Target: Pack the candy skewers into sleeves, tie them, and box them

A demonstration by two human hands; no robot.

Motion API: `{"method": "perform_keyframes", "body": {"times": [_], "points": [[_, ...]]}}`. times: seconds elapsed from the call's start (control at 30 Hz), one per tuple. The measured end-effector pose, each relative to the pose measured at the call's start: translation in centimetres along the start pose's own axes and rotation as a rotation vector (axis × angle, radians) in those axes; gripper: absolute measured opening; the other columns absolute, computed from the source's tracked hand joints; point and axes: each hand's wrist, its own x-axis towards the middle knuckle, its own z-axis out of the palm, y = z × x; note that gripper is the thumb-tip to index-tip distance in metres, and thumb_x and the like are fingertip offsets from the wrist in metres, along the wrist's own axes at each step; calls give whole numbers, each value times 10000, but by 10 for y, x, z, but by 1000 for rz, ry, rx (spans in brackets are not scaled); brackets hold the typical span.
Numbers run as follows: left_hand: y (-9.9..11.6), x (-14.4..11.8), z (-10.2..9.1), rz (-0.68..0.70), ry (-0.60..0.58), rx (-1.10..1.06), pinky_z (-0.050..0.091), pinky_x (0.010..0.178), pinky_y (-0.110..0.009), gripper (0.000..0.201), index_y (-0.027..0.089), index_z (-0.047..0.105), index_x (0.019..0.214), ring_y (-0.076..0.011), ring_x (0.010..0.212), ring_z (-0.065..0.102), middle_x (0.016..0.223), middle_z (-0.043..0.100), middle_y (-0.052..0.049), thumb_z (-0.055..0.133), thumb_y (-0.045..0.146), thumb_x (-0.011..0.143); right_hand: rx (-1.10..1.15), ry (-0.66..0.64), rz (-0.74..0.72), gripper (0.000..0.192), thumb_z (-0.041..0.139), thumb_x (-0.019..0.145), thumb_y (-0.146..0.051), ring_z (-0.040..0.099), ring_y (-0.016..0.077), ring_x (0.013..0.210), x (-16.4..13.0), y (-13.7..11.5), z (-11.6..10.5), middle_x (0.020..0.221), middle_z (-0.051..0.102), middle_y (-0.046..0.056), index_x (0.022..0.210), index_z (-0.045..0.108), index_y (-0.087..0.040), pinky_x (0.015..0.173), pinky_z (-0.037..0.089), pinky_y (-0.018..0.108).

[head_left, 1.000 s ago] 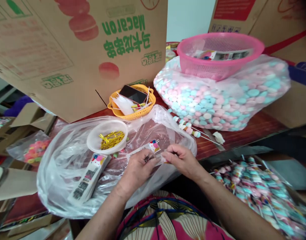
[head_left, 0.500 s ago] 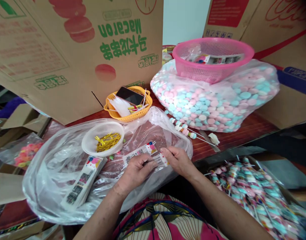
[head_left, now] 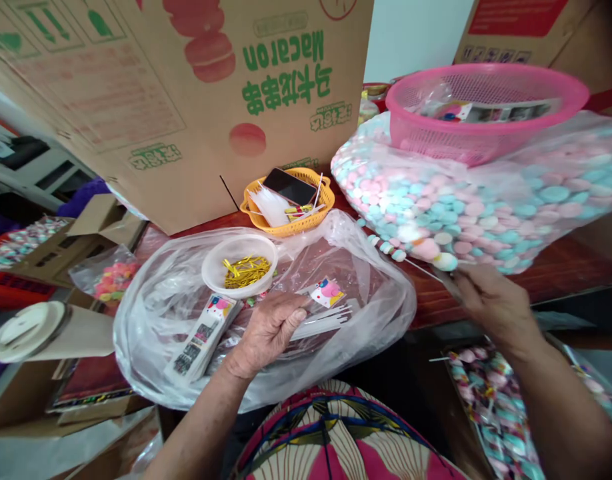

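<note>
My left hand point(head_left: 266, 330) rests on the crumpled clear plastic sheet point(head_left: 156, 313) and pinches a narrow clear bag point(head_left: 322, 324) with a pink cartoon label point(head_left: 327, 292) at its top. My right hand point(head_left: 491, 303) is out to the right on the red table. Its fingers are closed on the stick end of a candy skewer point(head_left: 386, 248) that lies below the big bag of pastel candies point(head_left: 486, 200). A white bowl of gold twist ties point(head_left: 241, 267) and a stack of printed bags point(head_left: 202, 335) lie just left of my left hand.
A yellow basket point(head_left: 320, 212) holding a phone stands behind the bowl, against a large cardboard box point(head_left: 186, 120). A pink basket point(head_left: 486, 137) sits on the candy bag. Wrapped skewers point(head_left: 486, 393) fill a box at lower right. A white-capped roll point(head_left: 26, 330) lies at left.
My right hand let go of the small bag and moved right to the skewer on the table. My left hand keeps the bag. The view has shifted to the left.
</note>
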Motion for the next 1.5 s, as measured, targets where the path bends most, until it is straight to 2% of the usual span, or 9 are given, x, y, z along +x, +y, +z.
{"method": "perform_keyframes", "body": {"times": [0.13, 0.3, 0.53, 0.8, 0.93, 1.03, 1.23, 1.37, 1.5], "points": [[7, 8, -11, 25, -58, 39, 498, 822, -321, 293, 205, 661, 1095, -174, 897, 674, 985, 739, -65, 415, 310, 976, 166, 236, -469, 198, 496, 899, -213, 657, 210, 816, -4, -27, -29, 917, 690, 60, 1042, 632, -220, 750, 533, 320], [17, 14, -18, -104, -122, 28, 484, 808, -315, 369, 201, 698, 1056, -183, 856, 665, 954, 740, -76, 378, 367, 979, 127, 201, -744, 388, 478, 844, -62, 631, 235, 802, -6, -40, -43, 908, 681, 85, 1165, 597, -245, 676, 501, 356], [27, 19, -15, -158, -292, 40, 465, 818, -326, 355, 194, 697, 1020, -201, 865, 656, 933, 735, -83, 394, 373, 971, 199, 26, -740, 358, 468, 866, -97, 632, 246, 805, -10, -35, -46, 928, 693, 77, 1106, 644, -295, 685, 477, 393], [38, 32, -9, -147, -435, 61, 458, 825, -321, 422, 193, 650, 1145, -211, 894, 649, 972, 713, -90, 312, 394, 991, 175, -62, -817, 330, 411, 868, -93, 651, 201, 711, -3, -60, -53, 842, 695, 77, 1067, 647, -212, 592, 480, 309], [47, 40, -7, -179, -473, 117, 444, 842, -369, 552, 183, 591, 1237, -266, 917, 624, 1036, 693, -112, 592, 555, 829, 274, -93, -795, 338, 410, 871, -91, 660, 186, 767, 0, -65, -55, 884, 695, 73, 1084, 640, -218, 593, 476, 280], [49, 45, -7, -264, -546, 154, 441, 763, -325, 369, 186, 693, 942, -219, 756, 602, 796, 680, -49, 721, 492, 737, 252, -87, -792, 321, 409, 905, -147, 644, 194, 719, 1, -62, -60, 821, 697, 58, 1065, 662, -262, 591, 466, 312], [45, 53, -11, -549, -910, -591, 352, 485, -217, 343, 165, 617, 660, -103, 511, 460, 555, 532, 41, 746, 482, 678, 246, 58, -877, 347, 408, 968, -215, 631, 206, 871, 7, -54, -76, 990, 712, 8, 1196, 608, -384, 857, 453, 407], [44, 55, -10, -580, -866, -643, 317, 465, -201, 295, 164, 598, 693, -83, 509, 427, 571, 503, 52, 753, 415, 682, 362, -18, -866, 272, 467, 960, -243, 626, 176, 800, 10, -62, -79, 935, 707, 0, 1133, 633, -372, 798, 457, 368], [45, 54, 0, -572, -771, -551, 333, 506, -198, 266, 175, 590, 756, -92, 557, 444, 615, 509, 54, 730, 397, 710, 330, 20, -1000, 265, 443, 955, -170, 600, 157, 740, 2, -76, -67, 870, 703, 26, 1095, 642, -274, 686, 433, 324]]}}
